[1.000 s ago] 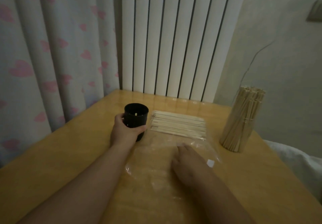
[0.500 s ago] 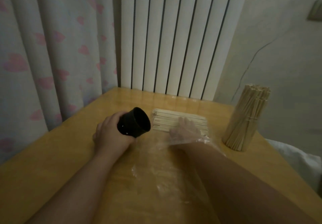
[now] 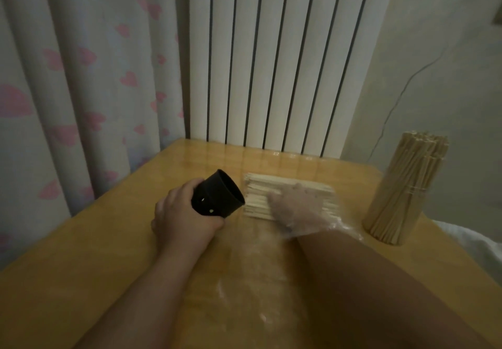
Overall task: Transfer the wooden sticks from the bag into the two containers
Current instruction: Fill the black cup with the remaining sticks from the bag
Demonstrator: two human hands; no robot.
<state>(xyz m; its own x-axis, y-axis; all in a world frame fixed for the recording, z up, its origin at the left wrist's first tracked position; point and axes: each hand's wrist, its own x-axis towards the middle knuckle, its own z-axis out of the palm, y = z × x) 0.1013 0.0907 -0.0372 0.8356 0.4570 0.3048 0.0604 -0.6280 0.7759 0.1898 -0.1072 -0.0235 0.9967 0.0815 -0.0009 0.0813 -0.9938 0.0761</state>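
**Black container (image 3: 217, 197) tipped toward wooden sticks (image 3: 258, 202) in the bag (image 3: 258, 280)**

The left hand (image 3: 182, 218) holds the black container just above the bench (image 3: 81, 267). Its grip is curled round the container's base and side, thumb underneath. The container is tilted so that its open mouth faces right, just beside the near ends of the wooden sticks.

The sticks lie flat in a tidy layer at the far end of the clear plastic bag, which is spread along the bench. The right hand (image 3: 296, 210) is pushed inside the bag and lies on top of the sticks. Seen through hazy plastic, its grip cannot be told as apart or clamped.

Well to the right a standing bundle of sticks (image 3: 407, 191) rises upright near the bench edge. A heart-patterned curtain (image 3: 68, 76) and a white radiator (image 3: 271, 49) stand behind.
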